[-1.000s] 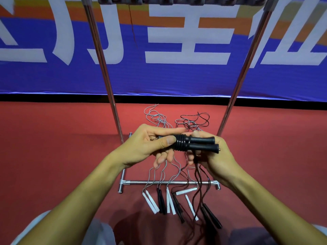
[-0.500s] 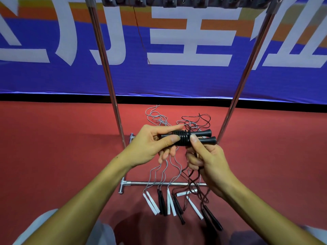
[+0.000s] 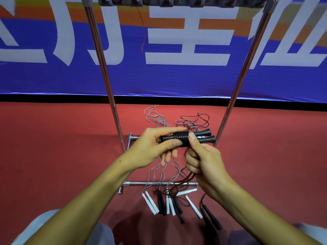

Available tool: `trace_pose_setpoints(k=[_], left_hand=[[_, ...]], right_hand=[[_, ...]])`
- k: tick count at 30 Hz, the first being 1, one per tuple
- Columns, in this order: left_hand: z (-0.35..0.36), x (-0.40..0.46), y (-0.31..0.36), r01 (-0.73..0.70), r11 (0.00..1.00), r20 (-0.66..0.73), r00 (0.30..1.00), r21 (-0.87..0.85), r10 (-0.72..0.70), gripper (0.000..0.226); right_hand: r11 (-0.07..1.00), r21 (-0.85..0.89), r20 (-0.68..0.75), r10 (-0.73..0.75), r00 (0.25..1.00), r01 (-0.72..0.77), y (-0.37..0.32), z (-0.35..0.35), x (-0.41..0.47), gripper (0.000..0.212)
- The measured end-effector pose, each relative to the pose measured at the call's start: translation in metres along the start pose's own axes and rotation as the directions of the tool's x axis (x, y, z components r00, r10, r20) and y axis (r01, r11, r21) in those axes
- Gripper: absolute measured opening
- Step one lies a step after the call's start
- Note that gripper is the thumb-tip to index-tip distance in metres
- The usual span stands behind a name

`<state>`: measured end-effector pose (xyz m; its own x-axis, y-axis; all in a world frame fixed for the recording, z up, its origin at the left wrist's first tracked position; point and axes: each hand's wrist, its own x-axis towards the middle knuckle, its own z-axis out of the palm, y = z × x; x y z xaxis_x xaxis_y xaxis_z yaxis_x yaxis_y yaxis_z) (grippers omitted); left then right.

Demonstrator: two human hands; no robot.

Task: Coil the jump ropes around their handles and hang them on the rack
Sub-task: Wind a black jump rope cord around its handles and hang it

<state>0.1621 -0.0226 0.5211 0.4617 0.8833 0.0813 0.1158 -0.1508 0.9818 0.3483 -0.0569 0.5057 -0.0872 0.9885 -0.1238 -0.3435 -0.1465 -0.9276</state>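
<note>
A black jump rope (image 3: pixel 185 139) with two handles side by side is held level in front of me, several turns of black cord coiled round its middle. My left hand (image 3: pixel 155 147) grips the handles' left end, thumb lying against the coil. My right hand (image 3: pixel 203 160) holds the loose cord below the coil, thumb pressed on the windings. The handles' flared ends (image 3: pixel 208 136) stick out to the right. The metal rack (image 3: pixel 109 85) stands behind, its hook bar (image 3: pixel 177 0) along the top edge of the view.
Several uncoiled ropes lie on the red floor under my hands, with white handles (image 3: pixel 150 203) and black handles (image 3: pixel 210 218) near the rack's base bar (image 3: pixel 141 183). Their grey and dark cords tangle (image 3: pixel 159 117) behind. A blue banner wall (image 3: pixel 177 76) closes the back.
My right hand came from under the handles' right end to below the coil, thumb now on the windings. The flared handle ends are uncovered. The view tilted slightly.
</note>
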Motion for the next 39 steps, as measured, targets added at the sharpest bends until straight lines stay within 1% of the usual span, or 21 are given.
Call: trace_pose_setpoints(k=[3,5,8,10,11,13,15,17,19,21,23,25,26,28,29,31,33,35,37,39], left_hand=[[-0.005,-0.002,0.003,0.047,0.999,0.125,0.991,-0.019,-0.045,0.051],[-0.009,-0.003,0.003,0.048,0.999,0.163,0.985,0.006,-0.048,0.051],[-0.010,-0.005,0.003,0.025,0.997,0.106,0.994,0.075,-0.033,0.045],[-0.009,-0.005,0.002,0.018,0.997,0.035,0.999,0.071,-0.021,0.042],[-0.010,-0.005,0.003,0.015,0.998,-0.003,1.000,0.062,-0.015,0.042],[-0.014,-0.004,0.004,0.004,0.998,-0.062,0.998,0.056,-0.001,0.042],[-0.017,-0.003,0.003,0.005,0.998,-0.091,0.996,0.063,0.000,0.042],[-0.017,-0.002,0.001,0.014,0.997,-0.110,0.994,0.075,-0.006,0.042],[-0.017,0.000,-0.002,0.019,0.994,-0.128,0.992,0.106,-0.005,0.042],[-0.018,0.002,-0.005,0.026,0.988,-0.142,0.990,0.151,-0.004,0.041],[-0.018,0.002,-0.008,0.036,0.978,-0.139,0.990,0.206,-0.007,0.041],[-0.015,0.001,-0.010,0.032,0.960,-0.109,0.994,0.279,-0.001,0.040],[-0.013,0.001,-0.011,0.025,0.951,-0.093,0.996,0.307,0.004,0.040],[-0.012,0.002,-0.012,0.006,0.939,-0.059,0.998,0.345,0.015,0.039],[-0.013,0.003,-0.012,0.001,0.935,-0.042,0.999,0.355,0.015,0.038],[-0.013,0.005,-0.013,0.006,0.937,-0.015,1.000,0.350,-0.001,0.037],[-0.013,0.007,-0.015,0.015,0.940,-0.012,1.000,0.340,-0.012,0.036],[-0.014,0.007,-0.016,0.017,0.937,-0.009,1.000,0.348,-0.015,0.030],[-0.015,0.007,-0.016,0.030,0.936,0.012,0.999,0.351,-0.036,0.025],[-0.017,0.006,-0.016,0.065,0.939,0.041,0.996,0.338,-0.084,0.024]], right_hand=[[0.998,-0.062,0.014,-0.013,1.000,0.014,0.000,-0.001,-0.003,0.054],[0.993,-0.119,0.007,-0.016,1.000,0.017,0.000,-0.001,-0.003,0.050],[0.972,-0.232,0.062,-0.009,0.998,0.023,-0.004,-0.001,-0.001,0.051],[0.945,-0.324,0.126,-0.007,0.992,0.048,-0.011,-0.004,0.000,0.051],[0.936,-0.345,0.153,-0.009,0.988,0.062,-0.016,-0.005,0.000,0.043],[0.938,-0.342,0.186,0.015,0.982,0.051,-0.022,-0.008,0.001,0.020],[0.926,-0.378,0.174,0.049,0.984,0.021,-0.023,-0.014,0.003,0.021],[0.882,-0.469,0.138,0.009,0.990,0.057,-0.021,-0.022,0.007,0.014],[0.799,-0.587,0.130,-0.062,0.990,0.128,-0.020,-0.027,0.009,0.010],[0.731,-0.662,0.135,-0.102,0.986,0.166,-0.021,-0.028,0.010,0.012],[0.677,-0.718,0.159,-0.063,0.985,0.159,-0.025,-0.029,0.010,0.016],[0.584,-0.792,0.213,-0.008,0.977,0.178,-0.030,-0.031,0.009,0.021],[0.490,-0.846,0.230,-0.016,0.973,0.208,-0.033,-0.033,0.009,0.020],[0.224,-0.943,0.234,-0.088,0.968,0.248,-0.041,-0.034,0.006,0.012],[0.113,-0.963,0.231,-0.126,0.965,0.245,-0.044,-0.034,0.004,0.016],[-0.034,-0.968,0.250,-0.189,0.950,0.248,-0.047,-0.034,0.002,0.018],[-0.111,-0.942,0.336,-0.245,0.910,0.318,-0.045,-0.037,0.003,0.016],[-0.163,-0.896,0.443,-0.263,0.857,0.413,-0.042,-0.041,0.005,0.015],[-0.194,-0.858,0.512,-0.245,0.823,0.476,-0.042,-0.045,0.008,0.017],[-0.187,-0.847,0.530,-0.212,0.821,0.498,-0.042,-0.049,0.011,0.023]])
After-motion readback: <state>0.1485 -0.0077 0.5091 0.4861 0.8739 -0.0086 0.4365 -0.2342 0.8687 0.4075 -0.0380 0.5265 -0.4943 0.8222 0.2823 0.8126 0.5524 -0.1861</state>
